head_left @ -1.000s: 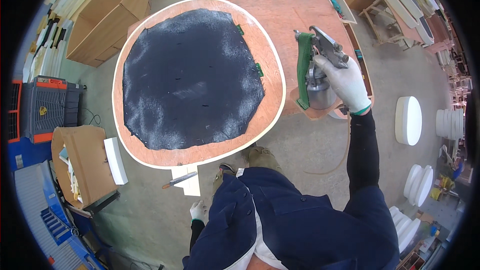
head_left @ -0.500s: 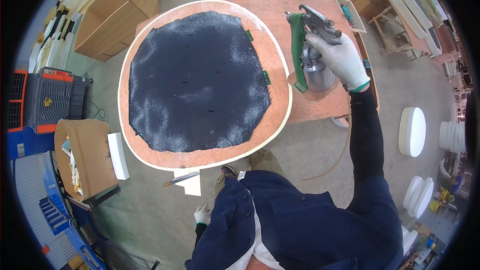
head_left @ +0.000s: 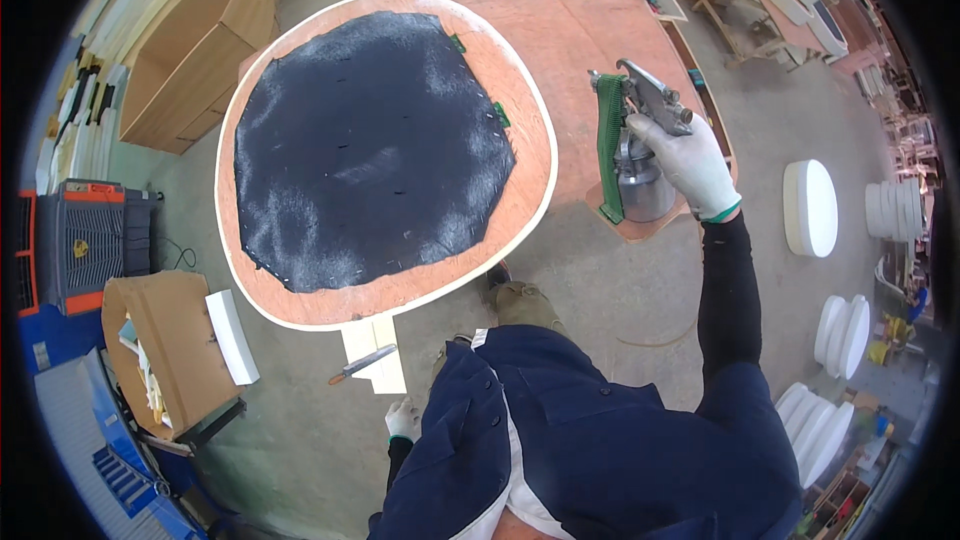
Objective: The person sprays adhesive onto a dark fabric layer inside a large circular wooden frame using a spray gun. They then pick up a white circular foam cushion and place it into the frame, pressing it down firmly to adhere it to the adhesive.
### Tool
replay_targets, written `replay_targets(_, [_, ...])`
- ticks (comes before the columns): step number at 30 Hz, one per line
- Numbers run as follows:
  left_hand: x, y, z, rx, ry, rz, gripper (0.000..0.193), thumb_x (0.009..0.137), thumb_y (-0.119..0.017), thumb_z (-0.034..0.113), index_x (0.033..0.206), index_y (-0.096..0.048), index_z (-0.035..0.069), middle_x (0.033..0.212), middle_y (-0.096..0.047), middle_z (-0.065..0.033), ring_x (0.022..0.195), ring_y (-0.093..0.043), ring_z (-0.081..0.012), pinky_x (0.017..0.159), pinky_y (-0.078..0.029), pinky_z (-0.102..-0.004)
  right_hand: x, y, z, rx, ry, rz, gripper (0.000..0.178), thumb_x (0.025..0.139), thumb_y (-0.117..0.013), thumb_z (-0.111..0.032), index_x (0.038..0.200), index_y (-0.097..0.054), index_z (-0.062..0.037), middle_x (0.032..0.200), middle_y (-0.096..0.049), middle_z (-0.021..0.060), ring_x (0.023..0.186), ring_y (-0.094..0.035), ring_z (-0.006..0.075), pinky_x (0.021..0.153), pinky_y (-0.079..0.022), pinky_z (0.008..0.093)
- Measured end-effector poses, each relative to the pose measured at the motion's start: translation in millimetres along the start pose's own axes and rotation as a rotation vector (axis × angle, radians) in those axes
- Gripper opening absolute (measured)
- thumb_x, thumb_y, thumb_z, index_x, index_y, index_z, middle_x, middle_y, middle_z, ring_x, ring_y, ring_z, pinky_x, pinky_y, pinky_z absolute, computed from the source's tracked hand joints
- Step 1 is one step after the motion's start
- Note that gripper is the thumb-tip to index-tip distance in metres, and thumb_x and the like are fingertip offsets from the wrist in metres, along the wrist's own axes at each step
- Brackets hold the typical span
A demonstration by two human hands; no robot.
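Observation:
My right hand, in a white glove with a green cuff, is closed around a spray gun with a round metal cup. A strip of green webbing hangs along the gun's left side. Beneath the cup shows a small brown board. Low at my side, my left hand, also gloved, hangs with loosely bent fingers and nothing visible in them. In front of me lies a rounded wooden panel with a pale rim. Black fabric covers its middle, with green webbing ends showing at its right edge.
A pinkish wooden table stands behind and right of the panel. A brown-handled blade lies over a pale strip near the panel's front edge. Left are a cardboard box and a grey-orange machine. White oval pads stand on the right.
My right hand has brought the spray gun and green webbing nearer to me, past the table's near edge. The view has shifted, so the panel appears farther left. My left hand stays low.

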State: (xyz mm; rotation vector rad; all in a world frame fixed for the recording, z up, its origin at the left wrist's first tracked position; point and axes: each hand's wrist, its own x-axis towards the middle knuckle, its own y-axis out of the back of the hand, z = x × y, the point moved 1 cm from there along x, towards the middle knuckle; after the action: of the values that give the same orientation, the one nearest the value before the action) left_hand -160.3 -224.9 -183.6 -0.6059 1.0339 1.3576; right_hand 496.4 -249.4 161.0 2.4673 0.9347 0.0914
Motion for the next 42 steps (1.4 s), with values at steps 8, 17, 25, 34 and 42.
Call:
replay_targets(8, [29,56,-32,0.116,-0.041,-0.028,0.017,0.096,-0.062,0.013,0.082,-0.053,0.01,0.069,-0.053,-0.0014,0.053,-0.051,-0.0126,0.045,-0.039,-0.0303,-113,-8,6,0.107,-0.159,0.057,0.024,0.095,-0.068,-0.015,0.113,-0.069,0.0008,0.086,-0.069,0.0008,0.072,-0.063,0.0068,0.066,-0.051,0.0248])
replay_targets(17, [49,130,-69,0.156,-0.009,-0.1,0.014,0.095,-0.065,0.018,0.086,-0.06,0.009,0.068,-0.055,-0.0014,0.055,-0.053,-0.0129,0.046,-0.04,-0.0298,-215,-53,11,0.216,-0.075,0.07,0.025,0.097,-0.065,-0.011,0.119,-0.067,0.0004,0.093,-0.067,-0.0015,0.081,-0.06,0.0054,0.071,-0.049,0.0241])
replay_targets(25, [41,149,-77,0.083,-0.08,-0.007,0.011,0.094,-0.066,0.016,0.095,-0.061,0.007,0.069,-0.054,-0.0001,0.054,-0.051,-0.0111,0.047,-0.039,-0.0282,-183,-92,1,0.37,0.141,0.212,0.026,0.095,-0.069,-0.01,0.119,-0.067,0.0014,0.099,-0.071,0.0008,0.083,-0.061,0.0039,0.073,-0.051,0.0243])
replay_targets(34, [16,118,-147,0.017,-0.085,0.012,0.015,0.091,-0.071,0.015,0.094,-0.064,0.001,0.072,-0.06,-0.0029,0.059,-0.058,-0.0136,0.052,-0.047,-0.0316,-174,-94,-36,0.383,0.143,-0.094,0.03,0.096,-0.067,-0.008,0.125,-0.064,0.001,0.102,-0.071,0.0019,0.084,-0.063,0.0056,0.075,-0.052,0.0228])
replay_targets(42, [-5,123,-155,0.127,-0.06,0.155,0.022,0.087,-0.074,0.017,0.079,-0.067,-0.002,0.071,-0.066,-0.0071,0.06,-0.063,-0.0163,0.05,-0.05,-0.032,-181,-129,-53,0.404,0.135,-0.219,0.031,0.097,-0.065,-0.008,0.127,-0.063,0.0004,0.102,-0.071,0.0026,0.085,-0.065,0.0073,0.074,-0.053,0.0238])
